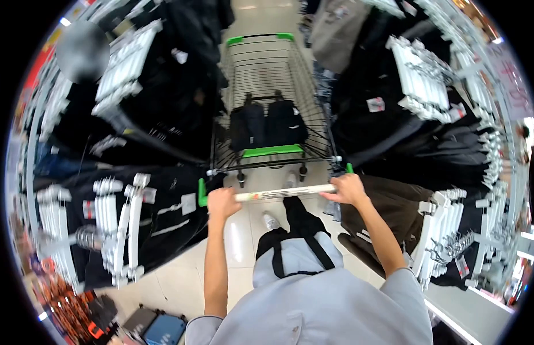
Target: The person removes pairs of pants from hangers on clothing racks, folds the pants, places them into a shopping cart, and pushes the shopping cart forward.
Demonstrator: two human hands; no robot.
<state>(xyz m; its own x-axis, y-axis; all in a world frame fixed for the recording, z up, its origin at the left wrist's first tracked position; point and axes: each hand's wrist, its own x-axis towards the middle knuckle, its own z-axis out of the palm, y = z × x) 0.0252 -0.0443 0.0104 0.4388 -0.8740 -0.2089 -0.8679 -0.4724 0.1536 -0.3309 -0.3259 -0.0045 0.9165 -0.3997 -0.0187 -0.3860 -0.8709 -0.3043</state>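
Both of my hands are on the pale push bar [281, 192] of a wire shopping cart [264, 63] with green corner pieces. My left hand [223, 202] wraps round the bar's left end, beside a green upright. Round the right end, my right hand [348, 188] is closed, its thumb lying along the bar. Inside the cart, near the handle, lie dark folded items [268, 123] that look like black bags or cloth; I cannot tell which. A green strip [272, 150] runs along the cart's near edge.
Racks of dark garments [163, 115] on white hangers [129, 66] flank the cart closely on the left. Brown trousers or similar clothes [382, 221] hang close on the right. Blue and grey suitcases [165, 330] stand at the lower left. Pale floor tiles [261, 14] continue ahead between the racks.
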